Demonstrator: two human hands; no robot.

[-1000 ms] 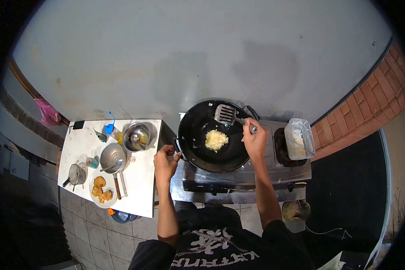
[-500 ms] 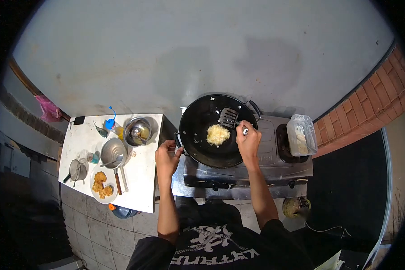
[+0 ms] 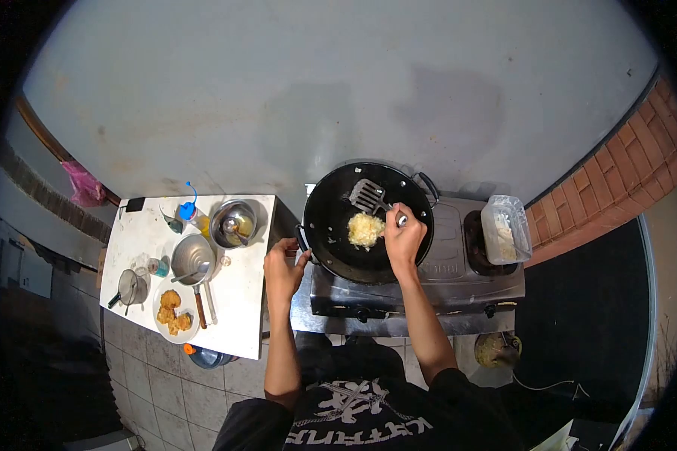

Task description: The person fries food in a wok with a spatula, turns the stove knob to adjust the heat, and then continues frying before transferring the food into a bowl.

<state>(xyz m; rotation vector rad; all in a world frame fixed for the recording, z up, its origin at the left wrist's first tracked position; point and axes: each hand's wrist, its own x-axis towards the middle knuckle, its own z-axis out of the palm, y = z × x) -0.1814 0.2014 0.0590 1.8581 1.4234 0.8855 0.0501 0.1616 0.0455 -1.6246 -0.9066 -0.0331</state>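
A black wok (image 3: 338, 259) sits on the left burner of the metal stove. Pale yellow batter or food (image 3: 365, 231) lies in a small mound in its middle. My right hand (image 3: 405, 239) is closed around the handle of a slotted spatula (image 3: 368, 195), whose head is inside the wok, above and touching or near the far side of the mound. At the wok's left side, my left hand (image 3: 284, 265) is at the handle (image 3: 302, 238), its fingers bent around a small light-coloured cloth or pad that is hard to make out.
On the white table (image 3: 237, 316) at the left are a plate (image 3: 160, 316) of fried pieces, a metal bowl (image 3: 222, 239), a saucepan (image 3: 184, 259), a strainer (image 3: 132, 287) and a blue-capped bottle (image 3: 192, 214). A plastic container (image 3: 506, 229) stands on the stove's right side.
The spatula head has moved left within the wok, and my right hand has shifted slightly left with it. My left hand remains by the wok handle. The whole view has shifted slightly.
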